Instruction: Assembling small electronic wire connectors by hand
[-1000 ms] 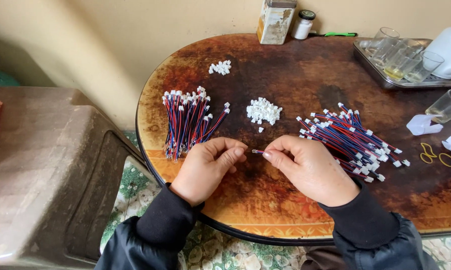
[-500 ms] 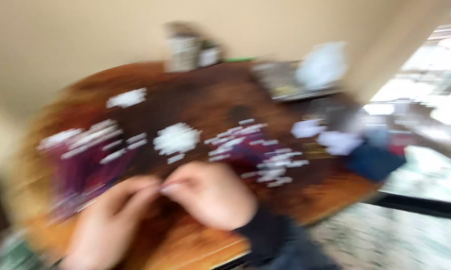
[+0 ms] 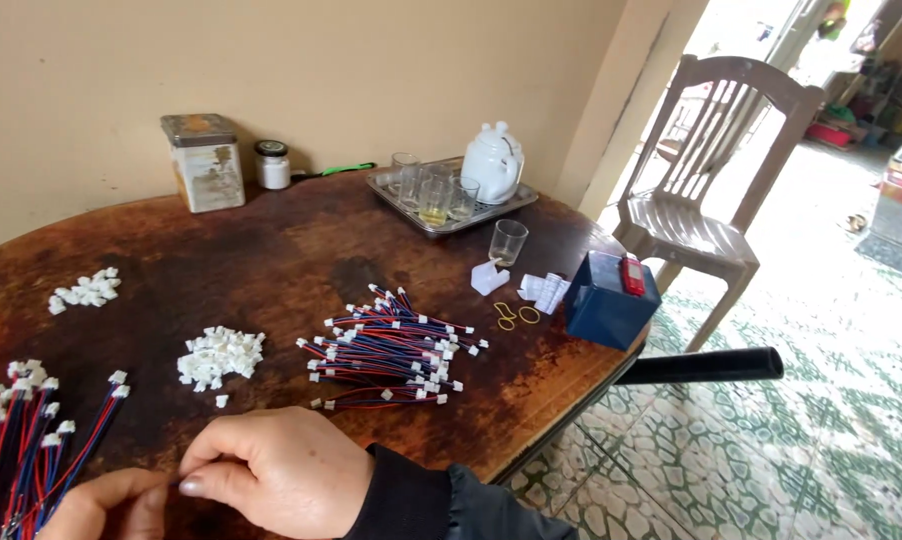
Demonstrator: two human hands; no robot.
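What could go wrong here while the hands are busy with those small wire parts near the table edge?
The loose pile of red and blue wire leads lies close to the table's front rim, so a sweep of the right hand or sleeve might push some off. The small white connectors lie scattered and unboxed; a nudge could spread them. The empty glass stands near the far rim and could tip if the table is jolted.

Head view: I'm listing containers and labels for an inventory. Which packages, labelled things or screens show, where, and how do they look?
Square tin: back of the table by the wall, pale worn label, rusty lid.
Small jar: right of the tin, white with a dark lid.
Blue box: table's right edge, dark blue, a small red thing on top.
No screens in view.
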